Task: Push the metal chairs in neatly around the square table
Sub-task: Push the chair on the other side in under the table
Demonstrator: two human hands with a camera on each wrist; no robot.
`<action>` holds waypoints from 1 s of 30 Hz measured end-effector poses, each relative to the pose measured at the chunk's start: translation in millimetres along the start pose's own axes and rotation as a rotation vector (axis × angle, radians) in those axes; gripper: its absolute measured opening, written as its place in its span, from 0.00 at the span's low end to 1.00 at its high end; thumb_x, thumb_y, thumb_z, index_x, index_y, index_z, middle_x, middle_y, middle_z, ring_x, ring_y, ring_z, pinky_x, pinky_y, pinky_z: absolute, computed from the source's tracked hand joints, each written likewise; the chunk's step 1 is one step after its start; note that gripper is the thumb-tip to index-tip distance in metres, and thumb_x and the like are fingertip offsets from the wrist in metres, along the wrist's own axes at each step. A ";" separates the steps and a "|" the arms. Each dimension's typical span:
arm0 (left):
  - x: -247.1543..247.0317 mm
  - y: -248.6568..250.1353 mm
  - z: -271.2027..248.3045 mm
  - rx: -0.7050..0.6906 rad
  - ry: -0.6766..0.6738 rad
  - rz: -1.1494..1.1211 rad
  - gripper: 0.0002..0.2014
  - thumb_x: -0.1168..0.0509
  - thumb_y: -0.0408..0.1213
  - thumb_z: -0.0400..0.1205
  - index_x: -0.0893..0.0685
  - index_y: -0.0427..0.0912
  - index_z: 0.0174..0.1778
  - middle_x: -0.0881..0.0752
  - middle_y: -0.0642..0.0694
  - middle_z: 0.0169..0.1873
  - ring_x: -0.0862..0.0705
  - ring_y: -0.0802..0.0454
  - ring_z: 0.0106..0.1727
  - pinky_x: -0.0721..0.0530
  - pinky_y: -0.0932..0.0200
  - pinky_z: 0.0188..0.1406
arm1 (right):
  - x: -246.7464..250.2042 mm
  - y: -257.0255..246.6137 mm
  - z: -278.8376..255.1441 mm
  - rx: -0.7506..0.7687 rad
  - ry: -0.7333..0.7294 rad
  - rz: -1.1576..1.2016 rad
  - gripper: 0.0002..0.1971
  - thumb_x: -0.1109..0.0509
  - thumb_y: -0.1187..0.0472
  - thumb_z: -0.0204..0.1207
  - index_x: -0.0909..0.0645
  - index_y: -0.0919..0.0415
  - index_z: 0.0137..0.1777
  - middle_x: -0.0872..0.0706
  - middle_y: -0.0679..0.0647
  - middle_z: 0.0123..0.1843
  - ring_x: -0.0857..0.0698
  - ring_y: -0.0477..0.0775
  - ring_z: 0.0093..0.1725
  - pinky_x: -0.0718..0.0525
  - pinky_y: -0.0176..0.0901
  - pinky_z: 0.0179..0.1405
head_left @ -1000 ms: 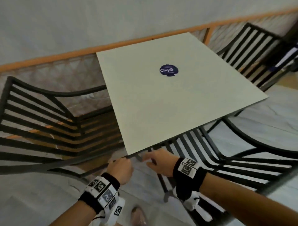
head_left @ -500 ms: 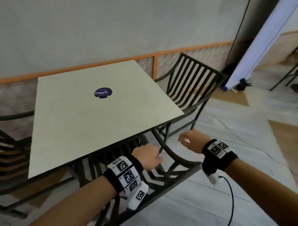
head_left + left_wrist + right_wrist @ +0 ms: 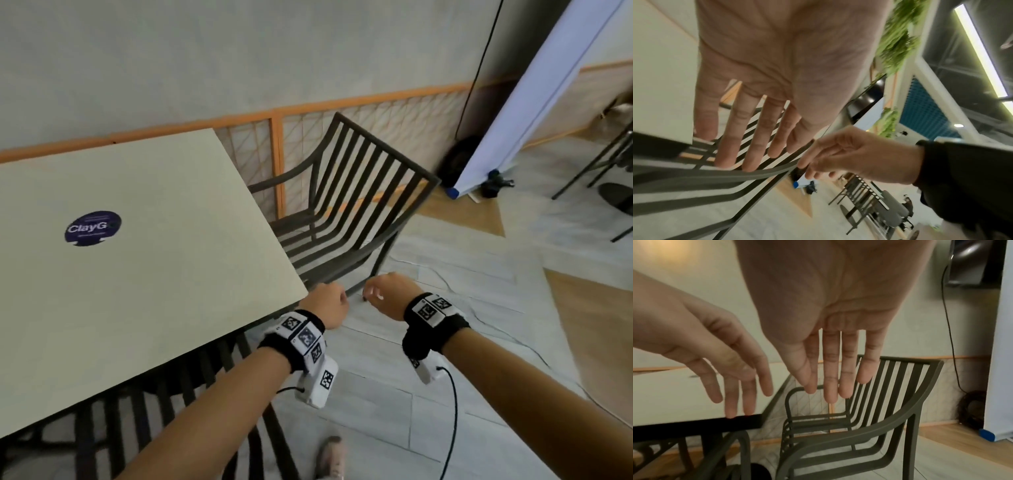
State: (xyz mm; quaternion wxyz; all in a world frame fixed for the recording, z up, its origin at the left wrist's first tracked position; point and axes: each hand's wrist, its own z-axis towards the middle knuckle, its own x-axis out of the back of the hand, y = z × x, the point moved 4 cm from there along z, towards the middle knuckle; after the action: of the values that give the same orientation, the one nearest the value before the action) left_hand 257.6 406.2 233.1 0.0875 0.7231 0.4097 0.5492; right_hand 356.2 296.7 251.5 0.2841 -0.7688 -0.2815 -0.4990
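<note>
The square cream table (image 3: 147, 274) with a blue round sticker fills the left of the head view. One dark slatted metal chair (image 3: 191, 387) is tucked under its near edge. A second metal chair (image 3: 359, 212) (image 3: 869, 426) stands at the table's right side, its seat partly under the top and its back angled away. My left hand (image 3: 334, 301) (image 3: 748, 154) hovers by the table's near right corner, fingers straight and holding nothing. My right hand (image 3: 380, 291) (image 3: 830, 391) hovers just to the right of it, also with nothing in it, in front of the second chair's armrest.
A low orange-railed partition (image 3: 308, 113) runs behind the table. A white banner (image 3: 534, 102) leans at the right with a black cable (image 3: 479, 68) beside it. More chair legs (image 3: 603, 161) stand far right. A thin cable (image 3: 496, 301) lies on the tiled floor.
Both hands have let go of the near chair's back and moved right to the table's corner. The view has swung right, bringing the second chair into full sight.
</note>
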 end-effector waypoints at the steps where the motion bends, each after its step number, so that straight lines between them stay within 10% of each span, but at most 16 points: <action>1: -6.0 5.5 23.5 0.029 0.000 -0.008 0.13 0.40 0.41 0.82 0.17 0.43 0.60 0.16 0.39 0.62 0.15 0.38 0.59 0.16 0.43 0.62 | -2.6 13.0 21.7 -0.003 -0.019 0.001 0.12 0.41 0.59 0.78 0.16 0.54 0.52 0.11 0.58 0.53 0.14 0.63 0.53 0.14 0.56 0.52; 12: -50.9 -17.3 201.0 0.296 0.131 -0.057 0.20 0.35 0.30 0.80 0.22 0.41 0.69 0.17 0.38 0.67 0.20 0.39 0.69 0.20 0.40 0.68 | -48.7 99.4 209.8 0.083 -0.174 -0.083 0.21 0.38 0.64 0.75 0.26 0.54 0.69 0.20 0.60 0.69 0.21 0.64 0.67 0.19 0.58 0.64; 18: -84.2 -43.1 269.4 0.394 0.070 0.043 0.28 0.37 0.32 0.81 0.32 0.48 0.78 0.24 0.45 0.76 0.31 0.44 0.79 0.46 0.28 0.80 | -72.1 154.6 286.7 0.115 -0.189 -0.506 0.33 0.38 0.46 0.79 0.49 0.43 0.81 0.52 0.57 0.86 0.50 0.66 0.84 0.48 0.72 0.79; 30: -73.1 -89.6 304.9 0.415 0.014 0.036 0.26 0.45 0.24 0.83 0.30 0.51 0.75 0.19 0.38 0.67 0.26 0.36 0.73 0.36 0.26 0.72 | -98.9 142.2 341.3 0.243 -0.312 -0.476 0.20 0.49 0.47 0.84 0.37 0.48 0.73 0.25 0.57 0.72 0.29 0.62 0.72 0.40 0.81 0.72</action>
State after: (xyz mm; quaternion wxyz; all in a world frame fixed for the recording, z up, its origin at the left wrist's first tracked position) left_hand 472.7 512.6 12.3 -0.0760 0.7289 0.5018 0.4595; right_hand 631.4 430.2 21.4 0.2024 -0.7089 -0.5515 -0.3903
